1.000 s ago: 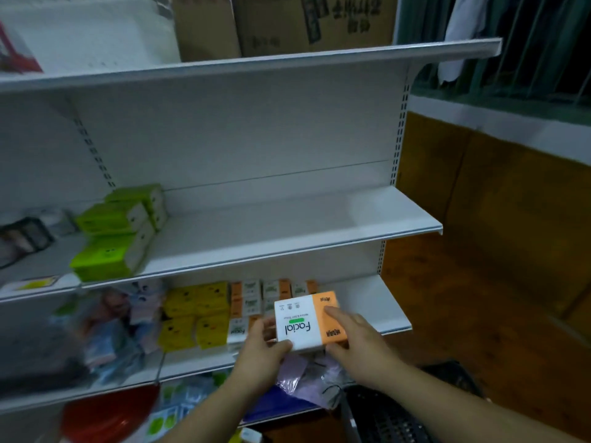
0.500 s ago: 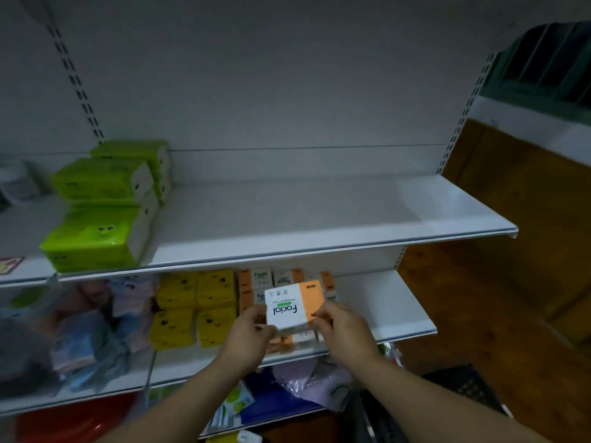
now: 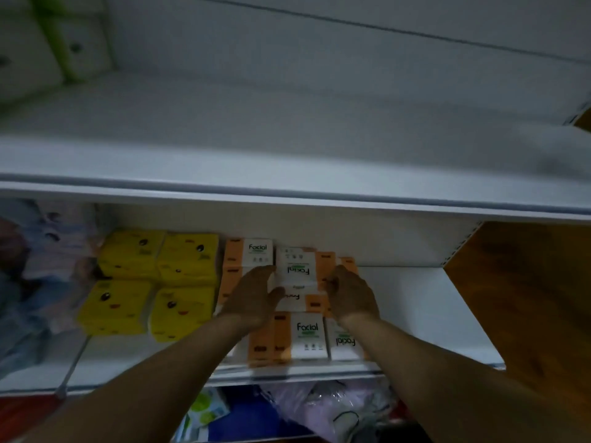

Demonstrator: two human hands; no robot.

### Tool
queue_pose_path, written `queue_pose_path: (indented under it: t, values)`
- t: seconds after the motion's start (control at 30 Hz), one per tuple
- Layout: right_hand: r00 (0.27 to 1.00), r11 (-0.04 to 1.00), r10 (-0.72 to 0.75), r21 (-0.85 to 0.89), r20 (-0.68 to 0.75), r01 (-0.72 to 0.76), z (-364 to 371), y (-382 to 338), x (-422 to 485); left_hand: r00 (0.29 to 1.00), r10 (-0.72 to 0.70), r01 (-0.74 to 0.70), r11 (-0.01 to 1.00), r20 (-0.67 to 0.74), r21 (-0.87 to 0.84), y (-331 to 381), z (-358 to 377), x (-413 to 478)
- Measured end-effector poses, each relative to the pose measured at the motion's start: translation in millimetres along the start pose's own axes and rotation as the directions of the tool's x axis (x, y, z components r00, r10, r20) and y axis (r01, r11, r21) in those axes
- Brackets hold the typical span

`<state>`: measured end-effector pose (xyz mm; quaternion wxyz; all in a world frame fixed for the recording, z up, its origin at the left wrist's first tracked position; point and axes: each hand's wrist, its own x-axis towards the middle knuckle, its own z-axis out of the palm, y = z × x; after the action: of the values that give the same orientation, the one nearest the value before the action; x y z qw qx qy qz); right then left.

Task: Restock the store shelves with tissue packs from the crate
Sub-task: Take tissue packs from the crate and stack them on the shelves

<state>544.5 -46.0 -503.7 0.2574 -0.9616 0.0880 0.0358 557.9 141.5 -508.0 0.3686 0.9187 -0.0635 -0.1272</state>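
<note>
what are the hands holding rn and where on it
One orange-and-white tissue pack, held by its two opposite sides: the left hand grips the white left edge, the right hand the orange right edge, above the stacked packs.

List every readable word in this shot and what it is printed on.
"Facial": back-row pack.
"Facial", upside down: held pack, between left hand and right hand.
"Facial": front pack.
"Facial", upside down: front-right pack.
Smaller print and orange-band marks: too blurred to read.
</note>
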Motion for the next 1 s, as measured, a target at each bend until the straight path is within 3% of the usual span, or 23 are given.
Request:
queue_pose_path:
  t: [0.1,0.23,0.43,0.63,0.73,0.83,1.0]
  values:
    - [0.999,1.0,-0.017,0.014,-0.035,0.017,23.7,15.9,24.9,1.0,0.001,-0.008,0.943,0.019,0.333,-26.8,9.3,29.1]
    - [0.998,1.0,-0.001,0.001,-0.065,0.001,40.9,20.6,61.9,0.995,-0.065,0.007,0.816,0.08,0.578,-45.9,17.9,55.9]
    - [0.999,0.998,0.007,0.066,-0.033,-0.005,59.7,14.6,93.6,0.989,-0.115,0.047,0.834,0.09,0.551,-44.4,19.7,64.3]
    - [0.999,0.997,-0.042,0.069,0.004,0.041,33.9,14.4,59.7,0.984,-0.145,0.074,0.866,0.107,0.494,-30.9,5.7,55.0]
    - [0.999,0.998,-0.015,0.06,0.043,0.013,8.1,24.4,20.9,0.981,-0.113,0.029,0.889,0.157,0.457,-17.6,0.9,33.3]
    - [1.0,0.999,0.013,0.043,-0.02,-0.012,-11.6,42.1,-27.6,0.975,-0.079,-0.015,0.912,0.21,0.411,-1.4,1.4,4.2]
    - [0.994,0.994,0.106,-0.02,0.001,-0.106,-47.3,67.1,-130.6,0.954,0.081,-0.202,0.883,0.287,0.423,29.2,11.4,-61.8]
